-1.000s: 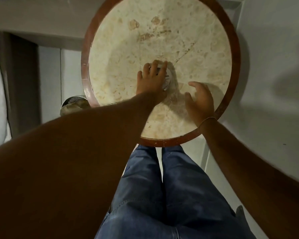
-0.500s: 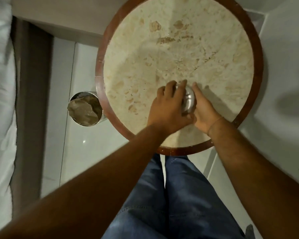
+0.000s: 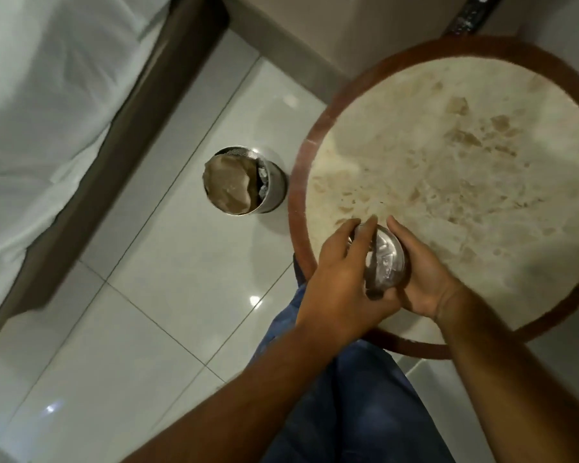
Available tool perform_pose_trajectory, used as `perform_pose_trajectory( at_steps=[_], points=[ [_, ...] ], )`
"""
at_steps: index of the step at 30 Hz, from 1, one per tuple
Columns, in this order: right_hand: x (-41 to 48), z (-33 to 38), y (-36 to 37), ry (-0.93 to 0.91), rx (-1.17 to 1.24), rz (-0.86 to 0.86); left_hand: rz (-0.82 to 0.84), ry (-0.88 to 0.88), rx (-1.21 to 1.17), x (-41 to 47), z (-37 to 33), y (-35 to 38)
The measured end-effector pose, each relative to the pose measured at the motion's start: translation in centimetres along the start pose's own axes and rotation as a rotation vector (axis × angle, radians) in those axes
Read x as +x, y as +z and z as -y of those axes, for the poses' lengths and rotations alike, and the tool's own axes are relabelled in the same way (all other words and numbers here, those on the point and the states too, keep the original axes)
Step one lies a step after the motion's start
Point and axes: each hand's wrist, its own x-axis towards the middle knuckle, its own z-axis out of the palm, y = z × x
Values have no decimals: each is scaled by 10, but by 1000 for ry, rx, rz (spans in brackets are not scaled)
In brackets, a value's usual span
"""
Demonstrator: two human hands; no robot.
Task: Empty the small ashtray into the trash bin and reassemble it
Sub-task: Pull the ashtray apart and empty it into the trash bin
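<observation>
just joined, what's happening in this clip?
A person holds a small metal ashtray in both hands over the near edge of a round marble-topped table. The right hand cups it from the side; the left hand grips its other side. Pale bits show inside. The trash bin stands on the floor to the left, with nothing tipped in yet.

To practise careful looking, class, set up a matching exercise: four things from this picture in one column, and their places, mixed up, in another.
1. small shiny metal ashtray
2. round metal trash bin
3. round marble-topped table with a wooden rim
4. white bed sheet

a. on the tiled floor, left of the table
b. far left
c. held between both hands
d. right side

Pairs: 1-c, 2-a, 3-d, 4-b
</observation>
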Motion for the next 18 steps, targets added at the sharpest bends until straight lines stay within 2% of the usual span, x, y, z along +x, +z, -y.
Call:
perform_pose_trajectory(
  at_steps=[6, 9, 10, 14, 15, 16, 18],
  points=[
    [52, -1, 83, -1, -119, -32, -406, -244, -248, -26, 55, -49],
    [88, 0, 141, -70, -270, -38, -542, -364, -366, -48, 92, -65],
    [102, -1, 158, -125, -324, -80, -594, -412, -388, -53, 105, -70],
    [168, -25, 218, -439, -540, -482, -852, -639, -408, -76, 174, -102],
    [176, -28, 225, -562, -619, -511, -877, -680, -409, -80, 185, -107],
    [190, -33, 234, -657, -733, -470, -912, -725, -434, -85, 200, -110],
    [210, -40, 249, -729, -934, -332, -959, -787, -483, -97, 221, -113]
  ],
)
